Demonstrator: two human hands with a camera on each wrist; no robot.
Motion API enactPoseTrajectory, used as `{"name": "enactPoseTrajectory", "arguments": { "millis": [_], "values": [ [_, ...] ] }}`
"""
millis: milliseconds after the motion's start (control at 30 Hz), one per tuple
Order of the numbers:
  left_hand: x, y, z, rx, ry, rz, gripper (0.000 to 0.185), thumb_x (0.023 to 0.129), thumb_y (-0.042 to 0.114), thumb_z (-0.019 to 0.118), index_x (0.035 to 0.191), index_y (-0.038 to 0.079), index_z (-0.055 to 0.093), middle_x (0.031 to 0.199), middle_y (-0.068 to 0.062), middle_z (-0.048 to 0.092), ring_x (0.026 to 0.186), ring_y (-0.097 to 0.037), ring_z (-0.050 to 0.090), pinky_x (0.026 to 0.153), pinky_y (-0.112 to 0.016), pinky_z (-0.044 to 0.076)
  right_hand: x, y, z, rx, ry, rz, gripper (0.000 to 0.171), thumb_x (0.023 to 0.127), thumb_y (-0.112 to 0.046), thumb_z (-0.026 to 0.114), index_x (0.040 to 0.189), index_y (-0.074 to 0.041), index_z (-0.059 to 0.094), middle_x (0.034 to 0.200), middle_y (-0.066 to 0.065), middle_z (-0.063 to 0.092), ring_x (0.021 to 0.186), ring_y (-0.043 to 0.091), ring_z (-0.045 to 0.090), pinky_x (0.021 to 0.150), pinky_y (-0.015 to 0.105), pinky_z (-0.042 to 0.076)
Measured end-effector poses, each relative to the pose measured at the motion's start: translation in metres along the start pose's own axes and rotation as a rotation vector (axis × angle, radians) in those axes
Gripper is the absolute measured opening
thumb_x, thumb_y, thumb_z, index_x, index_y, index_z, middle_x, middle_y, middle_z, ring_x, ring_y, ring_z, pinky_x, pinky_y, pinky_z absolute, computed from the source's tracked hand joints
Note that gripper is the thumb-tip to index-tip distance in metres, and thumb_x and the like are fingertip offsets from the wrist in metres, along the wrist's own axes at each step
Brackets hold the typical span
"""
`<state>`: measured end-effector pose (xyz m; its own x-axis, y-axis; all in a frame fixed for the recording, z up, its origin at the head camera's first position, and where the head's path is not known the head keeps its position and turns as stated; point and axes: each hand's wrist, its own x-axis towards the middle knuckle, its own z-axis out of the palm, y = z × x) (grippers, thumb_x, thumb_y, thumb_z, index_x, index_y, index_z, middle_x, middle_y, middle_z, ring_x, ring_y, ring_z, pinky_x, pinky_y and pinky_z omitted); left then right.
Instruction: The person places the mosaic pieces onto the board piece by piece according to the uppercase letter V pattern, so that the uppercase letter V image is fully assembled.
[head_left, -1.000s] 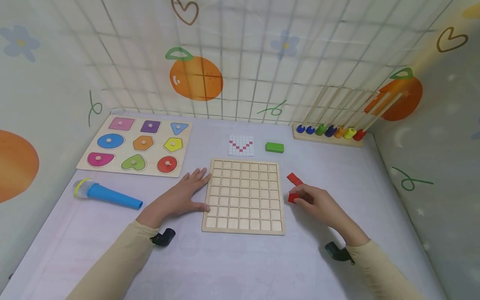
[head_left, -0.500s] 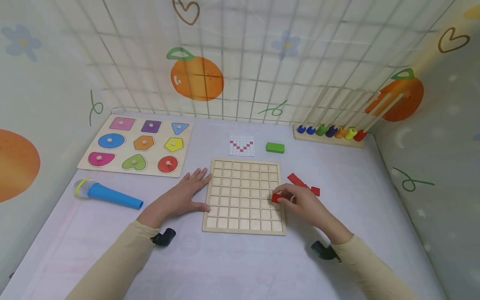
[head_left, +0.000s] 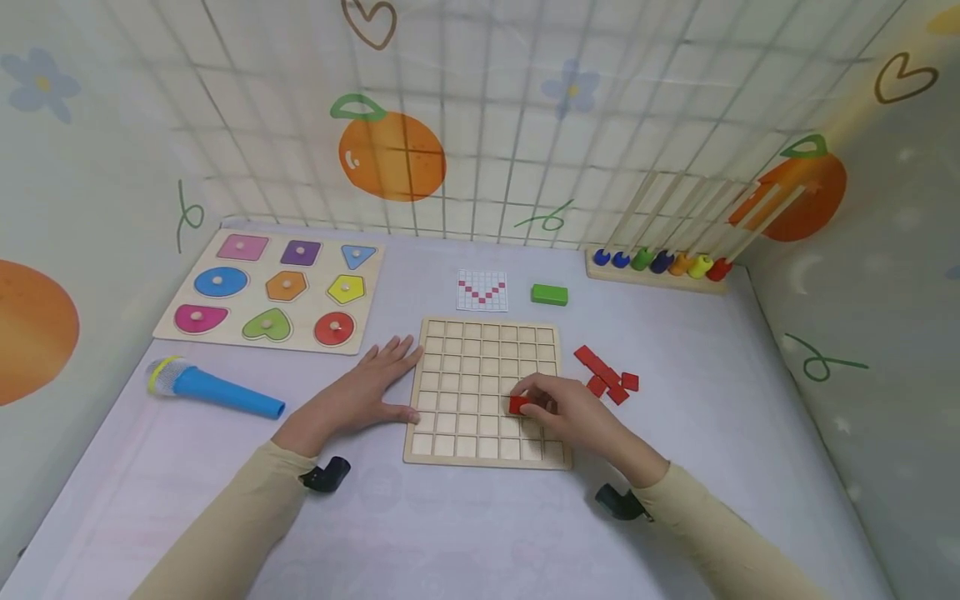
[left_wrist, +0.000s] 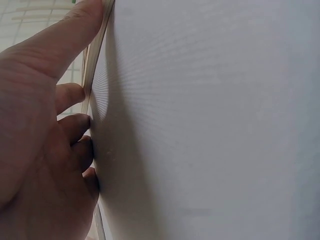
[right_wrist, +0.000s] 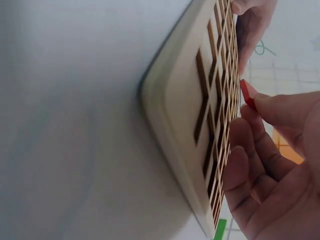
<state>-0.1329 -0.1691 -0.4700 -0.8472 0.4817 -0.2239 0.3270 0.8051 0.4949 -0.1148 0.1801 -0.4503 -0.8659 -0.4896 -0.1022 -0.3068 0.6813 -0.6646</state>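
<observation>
Head view alone shows the layout: the left hand (head_left: 365, 392) lies flat, fingers straight, against the left edge of the square wooden grid board (head_left: 487, 392). Right hand (head_left: 564, 410) pinches a small red wooden block (head_left: 519, 405) over the board's lower-right cells; right wrist view suggests it perhaps sits just above them.

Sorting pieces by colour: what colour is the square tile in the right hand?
Red tile, clearest in the head view.
</observation>
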Motion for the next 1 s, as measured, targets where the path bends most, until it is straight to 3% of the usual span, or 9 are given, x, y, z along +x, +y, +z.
{"name": "enactPoseTrajectory", "arguments": {
  "millis": [400,567,833,1000],
  "values": [
    [0.000,-0.001,0.000,-0.004,-0.001,0.015,0.107,0.082,0.053,0.081,0.163,0.014,0.024,0.171,-0.009,0.010,0.157,-0.031,0.002,0.127,-0.050,0.004,0.007,-0.017,0.017,0.046,-0.080,-0.066,0.019,0.096,-0.020,0.073,0.113,-0.028,0.069,0.090,-0.016,0.064,0.083,0.009,0.059,0.075,0.025,0.054],
    [0.000,0.000,-0.001,-0.005,-0.004,0.020,0.107,0.082,0.053,0.081,0.163,0.013,0.024,0.170,-0.010,0.010,0.157,-0.031,0.003,0.127,-0.051,0.003,0.008,-0.020,0.024,0.002,-0.106,-0.076,0.015,0.096,-0.022,0.073,0.110,-0.027,0.069,0.092,-0.019,0.064,0.084,0.006,0.059,0.078,0.025,0.055],
    [0.001,-0.002,-0.001,-0.004,-0.012,0.015,0.108,0.081,0.053,0.081,0.163,0.013,0.023,0.171,-0.010,0.009,0.157,-0.030,0.002,0.127,-0.050,0.003,0.010,-0.022,0.031,-0.054,-0.098,-0.112,0.017,0.094,-0.022,0.076,0.108,-0.025,0.068,0.107,-0.017,0.065,0.093,0.004,0.058,0.085,0.025,0.055],
    [0.001,-0.002,0.000,-0.011,-0.009,0.020,0.109,0.081,0.053,0.081,0.163,0.013,0.023,0.170,-0.011,0.010,0.157,-0.031,0.002,0.127,-0.051,0.003,0.010,-0.023,0.032,-0.082,-0.091,-0.103,0.020,0.092,-0.023,0.078,0.110,-0.025,0.068,0.106,-0.016,0.057,0.090,0.005,0.056,0.080,0.022,0.054]
  ]
}}
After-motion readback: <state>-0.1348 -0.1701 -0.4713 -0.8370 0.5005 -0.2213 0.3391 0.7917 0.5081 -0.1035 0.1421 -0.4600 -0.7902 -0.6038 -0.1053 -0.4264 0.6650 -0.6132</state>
